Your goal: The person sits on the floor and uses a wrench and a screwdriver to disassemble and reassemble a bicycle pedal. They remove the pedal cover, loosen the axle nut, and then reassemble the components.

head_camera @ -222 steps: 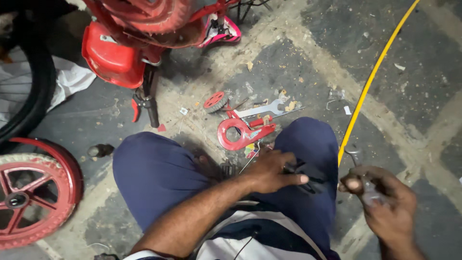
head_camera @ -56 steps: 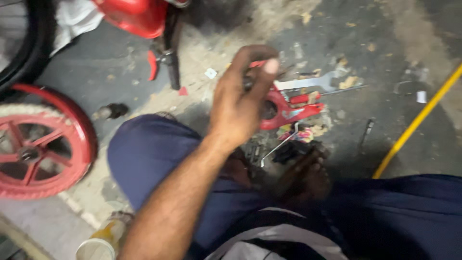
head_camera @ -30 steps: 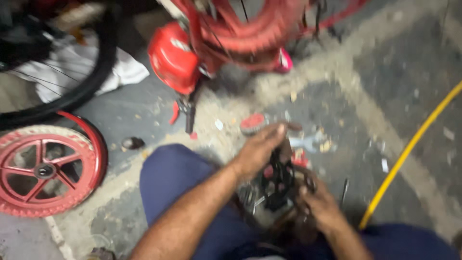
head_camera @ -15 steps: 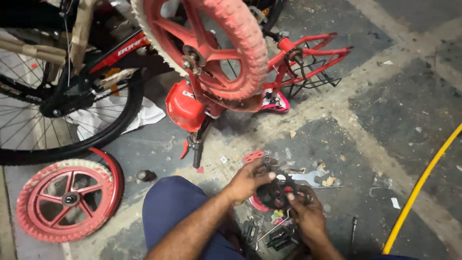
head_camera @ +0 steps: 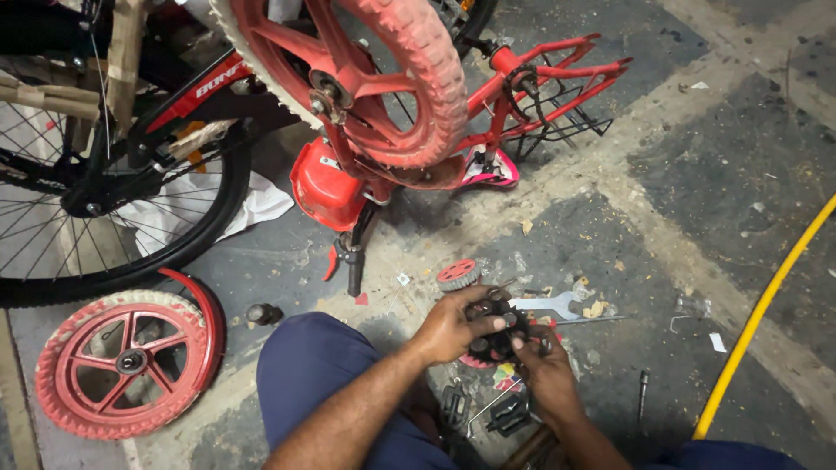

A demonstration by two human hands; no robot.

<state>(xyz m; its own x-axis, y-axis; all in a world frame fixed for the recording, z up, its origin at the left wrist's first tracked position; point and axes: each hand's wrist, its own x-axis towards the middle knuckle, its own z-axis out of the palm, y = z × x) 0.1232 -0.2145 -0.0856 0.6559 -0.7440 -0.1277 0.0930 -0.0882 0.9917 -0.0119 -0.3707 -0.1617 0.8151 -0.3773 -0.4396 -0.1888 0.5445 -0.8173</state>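
both hands close on a small black toothed sprocket part (head_camera: 496,335): the left hand (head_camera: 453,324) wraps it from the left, thumb over the top, and the right hand (head_camera: 547,372) pinches it from below. it is held just above the floor (head_camera: 697,191), near a silver spanner (head_camera: 547,305), with a red wheel (head_camera: 126,361) well to the left.

Ahead of both hands, the floor (head_camera: 697,174) is crowded: a small red wheel (head_camera: 458,274) and a wrench (head_camera: 549,305) lie just beyond them, and the upturned red bicycle (head_camera: 383,113) blocks the way farther on. Leftward, a loose red wheel (head_camera: 126,361) lies on the floor. The floor's right side is open up to the yellow hose (head_camera: 766,305), with a bolt (head_camera: 643,385) near it.
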